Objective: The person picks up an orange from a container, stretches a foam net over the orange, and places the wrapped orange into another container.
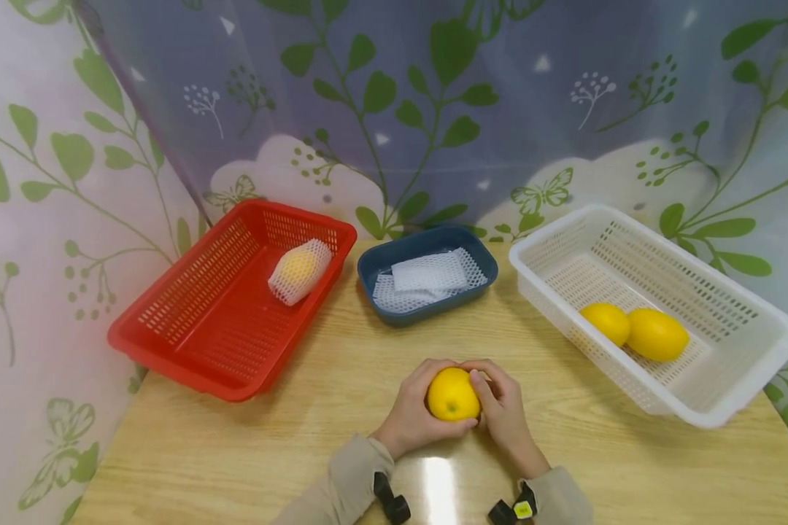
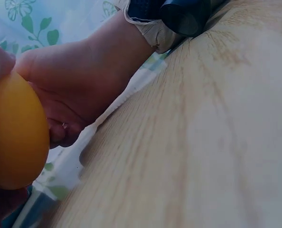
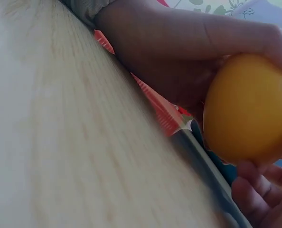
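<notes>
Both hands hold one yellow lemon low over the front middle of the table. My left hand cups it from the left, its thumb along the near side. On the other side, my right hand curls round the fruit with the thumb on top. The lemon's rounded end faces the head camera. Seen up close, the lemon fills the left edge of the left wrist view, and it stands between fingers at the right of the right wrist view.
At left, a red basket contains a yellow fruit in a white foam net. White foam nets lie in a small blue tray at the back. Two lemons sit in a white basket at right. Patterned curtains surround the wooden table.
</notes>
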Available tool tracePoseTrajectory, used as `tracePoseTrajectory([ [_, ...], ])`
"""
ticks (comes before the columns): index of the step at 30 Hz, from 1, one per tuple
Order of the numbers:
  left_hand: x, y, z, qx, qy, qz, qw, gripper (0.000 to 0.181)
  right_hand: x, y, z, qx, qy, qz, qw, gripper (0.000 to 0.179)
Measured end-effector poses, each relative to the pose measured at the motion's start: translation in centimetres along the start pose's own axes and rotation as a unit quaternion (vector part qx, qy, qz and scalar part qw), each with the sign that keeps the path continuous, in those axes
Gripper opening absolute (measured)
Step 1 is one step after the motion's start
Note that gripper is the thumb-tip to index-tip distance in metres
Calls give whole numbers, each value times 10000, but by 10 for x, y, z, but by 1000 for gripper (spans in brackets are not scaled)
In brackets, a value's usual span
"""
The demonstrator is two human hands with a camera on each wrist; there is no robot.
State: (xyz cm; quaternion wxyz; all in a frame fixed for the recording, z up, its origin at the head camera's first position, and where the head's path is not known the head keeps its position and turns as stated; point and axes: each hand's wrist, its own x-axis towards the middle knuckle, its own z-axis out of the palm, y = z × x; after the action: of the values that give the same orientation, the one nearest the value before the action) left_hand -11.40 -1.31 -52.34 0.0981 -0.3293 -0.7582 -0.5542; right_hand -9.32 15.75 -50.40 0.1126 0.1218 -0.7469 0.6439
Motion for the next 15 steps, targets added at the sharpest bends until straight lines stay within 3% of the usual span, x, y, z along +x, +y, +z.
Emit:
tracePoseTrajectory([
  [5, -1, 2, 0, -124, -84, -417, 9990, 62, 1, -23, 1, -121, 44, 335, 9994, 19],
  [9, -1, 3, 1, -142, -224, -795, 9965, 57, 1, -27, 3, -318, 185, 498, 9981, 20],
  [15, -1, 4, 1, -144, -474, -1158, 9920, 76, 4, -20, 4, -523, 324, 577, 9964, 23],
])
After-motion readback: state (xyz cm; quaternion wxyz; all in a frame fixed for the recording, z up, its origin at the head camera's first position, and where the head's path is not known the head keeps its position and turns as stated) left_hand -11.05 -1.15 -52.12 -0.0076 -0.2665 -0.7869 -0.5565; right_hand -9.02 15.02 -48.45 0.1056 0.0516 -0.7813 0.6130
